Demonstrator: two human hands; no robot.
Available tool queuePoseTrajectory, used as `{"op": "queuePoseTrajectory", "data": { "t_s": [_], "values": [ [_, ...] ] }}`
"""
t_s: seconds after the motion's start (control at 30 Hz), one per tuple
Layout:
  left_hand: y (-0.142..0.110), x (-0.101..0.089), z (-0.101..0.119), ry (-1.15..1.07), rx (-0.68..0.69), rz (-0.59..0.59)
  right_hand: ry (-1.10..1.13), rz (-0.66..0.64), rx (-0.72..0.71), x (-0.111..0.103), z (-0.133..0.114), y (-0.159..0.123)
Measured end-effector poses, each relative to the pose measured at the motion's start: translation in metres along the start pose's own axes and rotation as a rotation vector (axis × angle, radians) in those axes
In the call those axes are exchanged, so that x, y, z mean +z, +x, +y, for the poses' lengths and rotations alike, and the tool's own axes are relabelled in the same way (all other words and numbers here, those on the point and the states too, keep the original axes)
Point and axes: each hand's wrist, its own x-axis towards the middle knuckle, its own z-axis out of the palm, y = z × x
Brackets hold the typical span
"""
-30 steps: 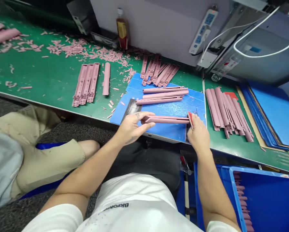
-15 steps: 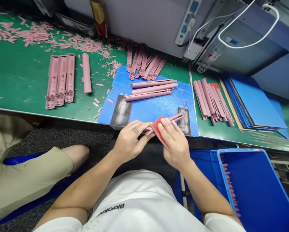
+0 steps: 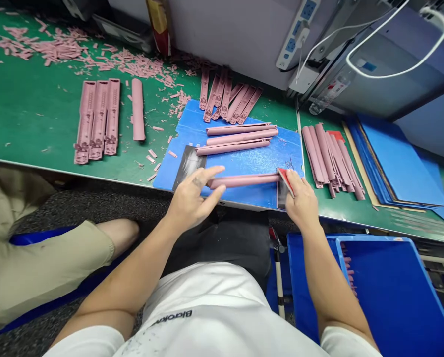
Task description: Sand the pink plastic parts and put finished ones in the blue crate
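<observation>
A long, narrow pink plastic shell (image 3: 246, 180) lies crosswise between my hands, over the front of the blue board (image 3: 240, 198). My left hand (image 3: 192, 197) holds its left end between the thumb and the fingers, with a loose grip. At the other end, my right hand (image 3: 303, 198) is closed on a red sanding pad (image 3: 286, 181) with a grey edge, which meets the shell's right end. My right fingertips are partly hidden behind the pad. Behind the held shell, a few similar pink shells (image 3: 240, 137) lie side by side on the board.
More pink shells (image 3: 240, 104) lie at the board's back edge, at left (image 3: 97, 121) and at right (image 3: 333, 161). Pink scraps (image 3: 62, 47) litter the green table (image 3: 28, 111). Blue sheets (image 3: 400, 163) are stacked at right, above a blue bin (image 3: 396, 292). Another person's leg (image 3: 69, 263) is at left.
The shell has turned from slanting to nearly level and moved forward over the board. My hands have spread apart, and the red pad has shifted right to the shell's end.
</observation>
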Motion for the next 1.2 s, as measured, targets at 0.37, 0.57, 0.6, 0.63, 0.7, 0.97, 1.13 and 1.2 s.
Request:
{"op": "queuePoseTrajectory", "data": {
  "t_s": [0.37, 0.57, 0.6, 0.63, 0.7, 0.97, 1.13, 1.2],
  "values": [
    [-0.011, 0.006, 0.015, -0.058, -0.209, -0.066, 0.176, 0.056, -0.517, 0.003, -0.123, -0.002],
    [-0.011, 0.012, 0.018, -0.013, -0.103, 0.025, 0.061, 0.018, -0.204, -0.004, -0.080, 0.009],
    [-0.011, 0.012, 0.019, -0.015, -0.065, 0.024, 0.081, 0.001, -0.291, -0.006, -0.078, 0.008],
    [-0.010, 0.012, 0.019, -0.013, -0.033, 0.019, 0.103, -0.012, -0.380, -0.008, -0.078, 0.007],
    [-0.009, 0.011, 0.021, 0.008, -0.001, 0.007, 0.101, -0.022, -0.400, -0.009, -0.079, 0.007],
    [-0.005, 0.002, 0.012, 0.048, 0.026, -0.042, 0.057, -0.055, -0.363, 0.001, -0.062, 0.021],
    [0.009, -0.017, -0.033, 0.279, -0.029, -0.031, 0.038, 0.059, 0.045, 0.006, 0.023, 0.017],
    [0.018, -0.022, -0.055, 0.437, -0.043, -0.012, 0.068, 0.160, 0.084, 0.008, 0.051, 0.005]
  ]
}}
